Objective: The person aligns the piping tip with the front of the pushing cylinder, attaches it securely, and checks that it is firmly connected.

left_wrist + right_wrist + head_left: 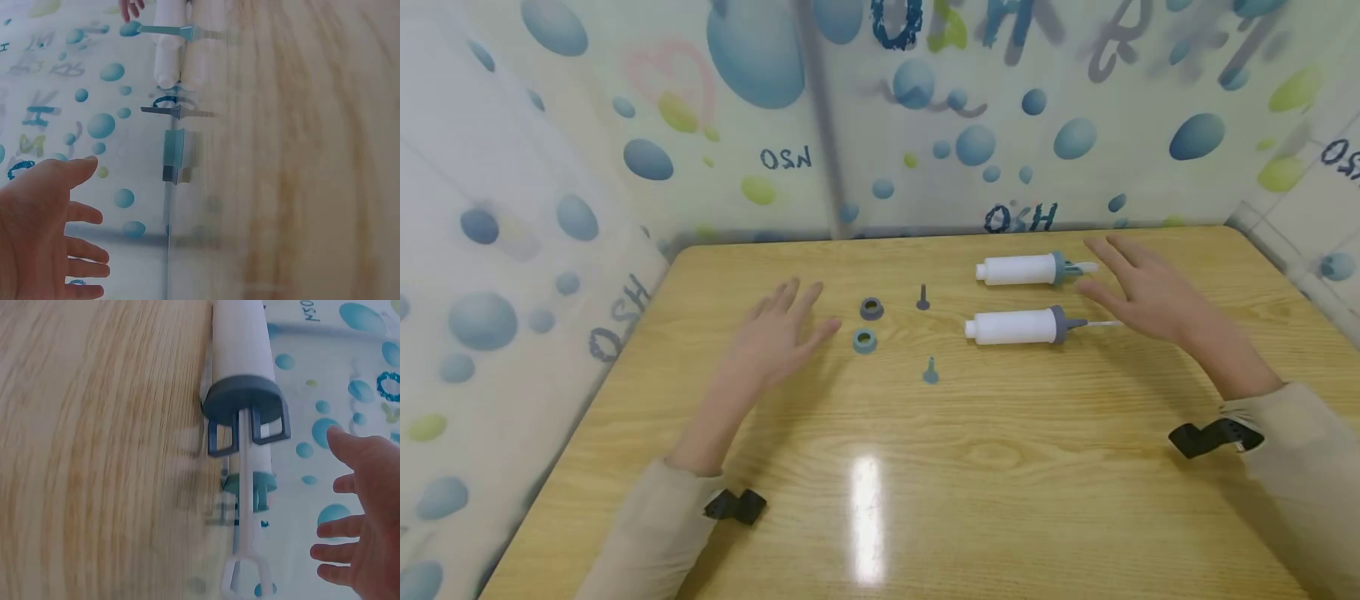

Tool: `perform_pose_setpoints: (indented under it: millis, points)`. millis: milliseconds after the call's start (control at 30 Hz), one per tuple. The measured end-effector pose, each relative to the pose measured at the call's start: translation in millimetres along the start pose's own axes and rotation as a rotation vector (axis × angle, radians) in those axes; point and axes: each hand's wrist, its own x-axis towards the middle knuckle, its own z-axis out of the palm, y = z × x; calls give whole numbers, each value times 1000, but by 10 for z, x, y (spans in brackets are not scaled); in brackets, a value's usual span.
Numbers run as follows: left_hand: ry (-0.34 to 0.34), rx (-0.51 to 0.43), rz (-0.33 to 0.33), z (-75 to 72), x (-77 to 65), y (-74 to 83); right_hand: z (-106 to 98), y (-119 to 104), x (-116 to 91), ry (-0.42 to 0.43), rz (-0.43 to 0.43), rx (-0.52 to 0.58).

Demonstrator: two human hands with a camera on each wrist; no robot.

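Two spread hands above white tubes and small parts

We see the left hand [771,342] with its fingers apart, holding nothing, near the grey ring [871,316] and the teal ring [864,348]. Right of the rings stand the grey pin [922,304] and the teal pin [931,377]. The right hand [1153,292], also spread and without a grip, is by the rod ends of the teal-collared tube [1018,270] and the grey-collared tube [1013,327], which lie side by side on the table [1000,517]. From the head view we lose the grey-collared tube's handle behind that hand; the right wrist view shows the handle [245,555], cut by the lower edge. We find the rings side-on in the left wrist view, their holes hidden, and only fingertips of the right hand at its top
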Motion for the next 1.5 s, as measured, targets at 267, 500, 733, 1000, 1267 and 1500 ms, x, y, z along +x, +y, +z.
perform_pose_setpoints:
  millis: [267, 500, 733, 1000, 1267, 1500]
  points:
    - [-20, -71, 13, 31, 14, 110, -13, -300, 1, 2, -25, 41]
    - [-84, -148, 41, 91, 59, 206, 15, -568, 35, -10, -84, 99]
    - [-152, -191, 15, 141, 78, 283, 125, -856, 49, -25, -184, 195]
    - [-193, -255, 61, 139, 98, 332, 321, -1134, 144, -114, -326, 260]
    - [-212, -281, 131, 186, 163, 367, 556, -1340, 283, -281, -421, 295]
    - [-228, -294, 182, 239, 209, 429, 733, -1471, 377, -366, -458, 291]
